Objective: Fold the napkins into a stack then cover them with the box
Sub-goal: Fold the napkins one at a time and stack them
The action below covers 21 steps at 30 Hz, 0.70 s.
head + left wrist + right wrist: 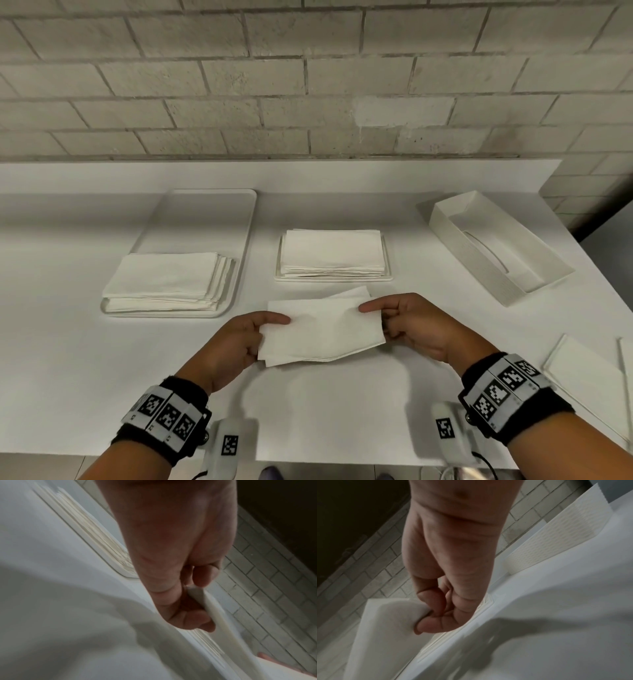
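Napkin (322,329), pinched at its short ends by left hand (239,339) and right hand (414,325), lies crosswise just before the stack (332,253), equally near both.

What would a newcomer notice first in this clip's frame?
The half-folded napkin held above the white table, pinched at either end by the left hand and right hand. Behind it sit two napkin stacks on trays, and the open box lies far right.
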Each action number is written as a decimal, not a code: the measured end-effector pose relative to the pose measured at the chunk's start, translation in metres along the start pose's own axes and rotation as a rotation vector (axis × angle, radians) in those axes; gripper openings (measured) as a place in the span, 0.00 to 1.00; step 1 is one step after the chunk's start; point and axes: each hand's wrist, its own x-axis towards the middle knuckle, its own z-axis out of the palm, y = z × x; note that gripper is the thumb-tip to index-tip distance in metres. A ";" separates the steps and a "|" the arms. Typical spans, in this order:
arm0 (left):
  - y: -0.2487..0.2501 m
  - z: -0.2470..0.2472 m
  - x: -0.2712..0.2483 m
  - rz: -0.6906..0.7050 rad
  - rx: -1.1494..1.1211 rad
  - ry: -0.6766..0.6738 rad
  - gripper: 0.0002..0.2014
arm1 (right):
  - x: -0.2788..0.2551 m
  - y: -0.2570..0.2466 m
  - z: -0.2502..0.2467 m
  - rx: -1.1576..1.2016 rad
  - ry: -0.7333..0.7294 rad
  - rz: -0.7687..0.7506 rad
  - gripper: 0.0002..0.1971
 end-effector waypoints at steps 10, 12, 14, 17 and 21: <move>-0.003 0.001 -0.006 0.157 0.064 -0.080 0.23 | 0.002 -0.001 0.002 -0.290 0.169 -0.259 0.12; -0.004 0.003 -0.003 0.219 0.195 0.025 0.14 | 0.006 0.000 0.004 -0.400 0.315 -0.384 0.14; -0.008 0.004 0.002 0.299 0.364 0.186 0.06 | 0.007 -0.002 0.009 -0.548 0.426 -0.501 0.07; -0.015 0.004 0.007 0.417 0.587 0.378 0.07 | 0.008 -0.002 0.016 -0.517 0.345 -0.486 0.02; -0.006 0.010 0.003 0.366 0.375 0.316 0.08 | 0.011 0.000 0.016 -0.349 0.196 -0.412 0.13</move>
